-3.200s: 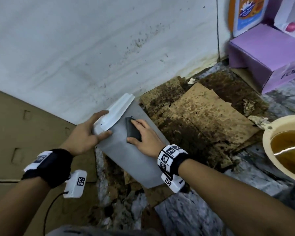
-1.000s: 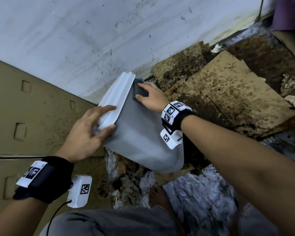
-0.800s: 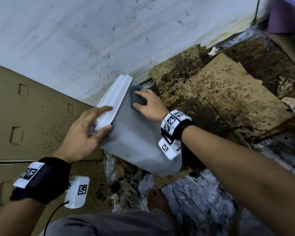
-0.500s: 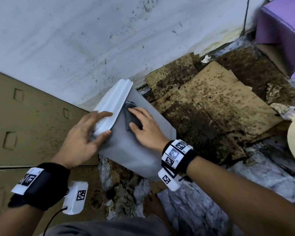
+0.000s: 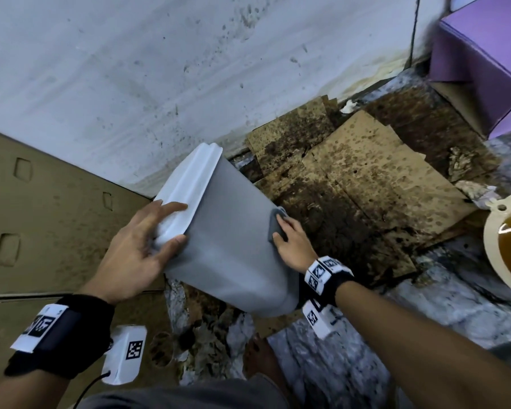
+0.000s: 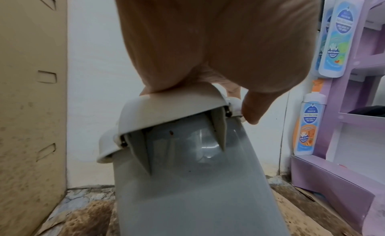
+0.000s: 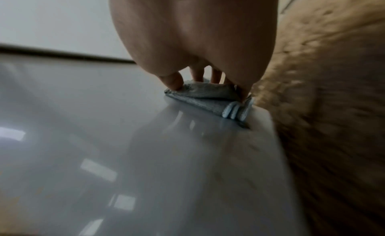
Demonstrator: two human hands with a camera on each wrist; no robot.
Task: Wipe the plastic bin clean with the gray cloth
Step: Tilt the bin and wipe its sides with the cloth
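The grey plastic bin (image 5: 233, 252) leans tilted over the floor, its white lid (image 5: 186, 187) toward the wall. My left hand (image 5: 142, 246) grips the lid end, fingers on top and thumb against the bin's side; in the left wrist view the left hand (image 6: 208, 42) sits over the lid (image 6: 166, 108). At the bin's right edge my right hand (image 5: 289, 243) holds the folded gray cloth (image 5: 276, 222) against the side. The right wrist view shows the cloth (image 7: 208, 98) pressed to the glossy bin (image 7: 145, 157), with thumb and little finger at its two ends.
A tan cardboard box (image 5: 42, 216) stands at the left against the white wall (image 5: 189, 69). Stained cardboard sheets (image 5: 366, 187) cover the floor. A purple box (image 5: 484, 69) sits at the back right, a cream basin (image 5: 490, 249) of brown liquid at the right edge. A bare foot (image 5: 260, 358) is below the bin.
My right hand has slid the cloth from beside the lid down and across to the bin's right edge. The left hand keeps its hold on the lid end.
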